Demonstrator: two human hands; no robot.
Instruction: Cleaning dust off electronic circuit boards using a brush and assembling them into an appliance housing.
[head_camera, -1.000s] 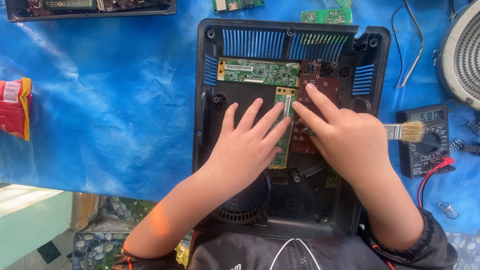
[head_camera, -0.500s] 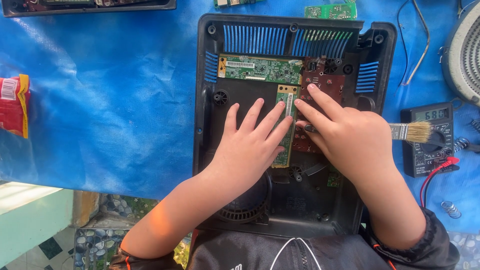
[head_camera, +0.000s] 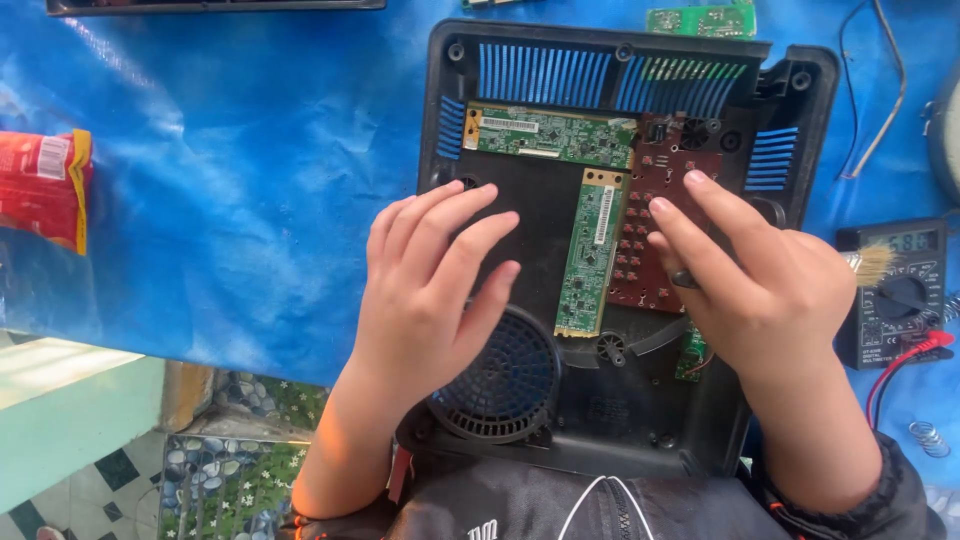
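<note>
Black plastic forms an open appliance housing (head_camera: 440, 150), lying flat on a blue tarp-covered counter (head_camera: 250, 200) so that its inner parts face up. Nearest the person, below the left hand's fingers, sits a round black fan grille (head_camera: 505, 375). The left hand (head_camera: 425, 290) rests palm down on the bare floor of the housing, fingers loosely spread and holding nothing; its fingertips (head_camera: 485, 192) lie just left of a narrow green circuit board (head_camera: 592, 250). The right hand (head_camera: 765, 285) has two fingers stretched out, pressing on a dark red button board (head_camera: 655, 200) as if to steady it, while a brush, its pale bristles (head_camera: 872, 262) showing past the knuckles, seems tucked under the palm. Beyond both sets of fingertips lies a wider green board (head_camera: 555, 135), then blue vent slots (head_camera: 545, 75). Right of the right hand sits a multimeter (head_camera: 895, 300).
</note>
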